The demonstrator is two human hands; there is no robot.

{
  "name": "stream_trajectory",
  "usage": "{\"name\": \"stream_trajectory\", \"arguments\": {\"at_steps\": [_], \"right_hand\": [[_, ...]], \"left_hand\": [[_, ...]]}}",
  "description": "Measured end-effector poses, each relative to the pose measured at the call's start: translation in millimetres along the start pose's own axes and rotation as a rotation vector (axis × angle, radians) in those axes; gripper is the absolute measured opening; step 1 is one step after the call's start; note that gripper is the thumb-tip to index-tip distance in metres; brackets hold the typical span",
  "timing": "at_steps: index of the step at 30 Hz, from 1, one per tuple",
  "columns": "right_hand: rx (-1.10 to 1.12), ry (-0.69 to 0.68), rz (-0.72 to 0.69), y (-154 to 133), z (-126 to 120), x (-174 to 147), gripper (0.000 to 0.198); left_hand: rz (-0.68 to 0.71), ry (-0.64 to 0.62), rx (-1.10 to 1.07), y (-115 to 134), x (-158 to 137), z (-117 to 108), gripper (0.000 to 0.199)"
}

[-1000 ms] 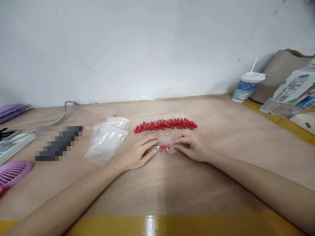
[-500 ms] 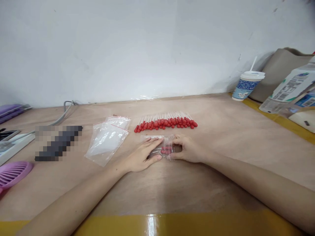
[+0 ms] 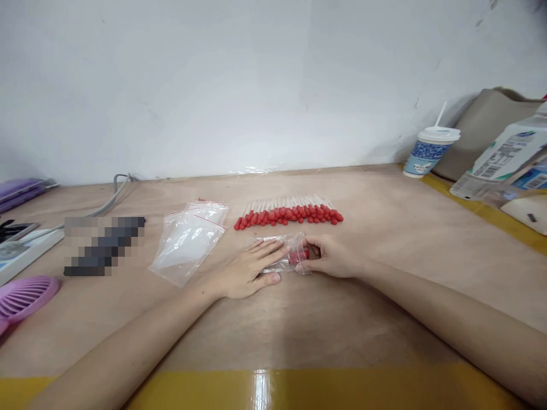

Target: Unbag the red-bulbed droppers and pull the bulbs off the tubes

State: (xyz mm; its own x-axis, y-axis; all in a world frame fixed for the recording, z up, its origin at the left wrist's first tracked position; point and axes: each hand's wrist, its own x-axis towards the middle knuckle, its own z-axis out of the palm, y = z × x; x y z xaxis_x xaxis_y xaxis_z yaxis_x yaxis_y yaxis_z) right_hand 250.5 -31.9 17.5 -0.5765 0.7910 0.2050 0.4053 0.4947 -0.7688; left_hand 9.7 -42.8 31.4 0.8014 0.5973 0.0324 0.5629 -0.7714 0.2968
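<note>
My left hand lies flat with fingers spread, pressing a small clear zip bag onto the table. Inside the bag are a few red-tipped sticks, their red heads near its right-hand end. At that end my right hand has its thumb and fingers curled around the bag's edge, close to the red heads. Just beyond both hands lies a row of red-tipped white sticks, heads facing me. Flat clear zip bags with red seal lines overlap to the left of my left hand.
A blurred-out dark object, a pink fan and a grey cable are on the left. To the right stand a lidded paper cup with a straw and a labelled plastic bottle. Yellow tape runs along the front edge.
The red heads in the bag now sit farther right, nearer its end. My right fingers have closed in around that edge, while my left hand stays flat on the bag.
</note>
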Motion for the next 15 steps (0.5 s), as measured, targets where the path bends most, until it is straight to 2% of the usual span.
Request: {"name": "stream_trajectory", "arguments": {"at_steps": [4, 10, 12, 15], "right_hand": [[0.044, -0.006, 0.044, 1.2, -2.1, 0.1, 0.017], [0.500, -0.012, 0.224, 10.6, -16.8, -4.0, 0.034], [0.584, 0.025, 0.275, 15.3, -22.0, -5.6, 0.039], [0.590, 0.126, 0.309, 23.5, -30.9, -7.1, 0.042]], "left_hand": [[0.036, -0.027, 0.007, -1.1, -0.5, -1.7, 0.057], [0.059, -0.055, 0.026, -2.4, -1.4, -2.2, 0.056], [0.067, -0.047, 0.021, -2.8, -1.3, -1.8, 0.055], [0.058, -0.065, 0.019, -2.7, -1.3, -1.7, 0.055]]}}
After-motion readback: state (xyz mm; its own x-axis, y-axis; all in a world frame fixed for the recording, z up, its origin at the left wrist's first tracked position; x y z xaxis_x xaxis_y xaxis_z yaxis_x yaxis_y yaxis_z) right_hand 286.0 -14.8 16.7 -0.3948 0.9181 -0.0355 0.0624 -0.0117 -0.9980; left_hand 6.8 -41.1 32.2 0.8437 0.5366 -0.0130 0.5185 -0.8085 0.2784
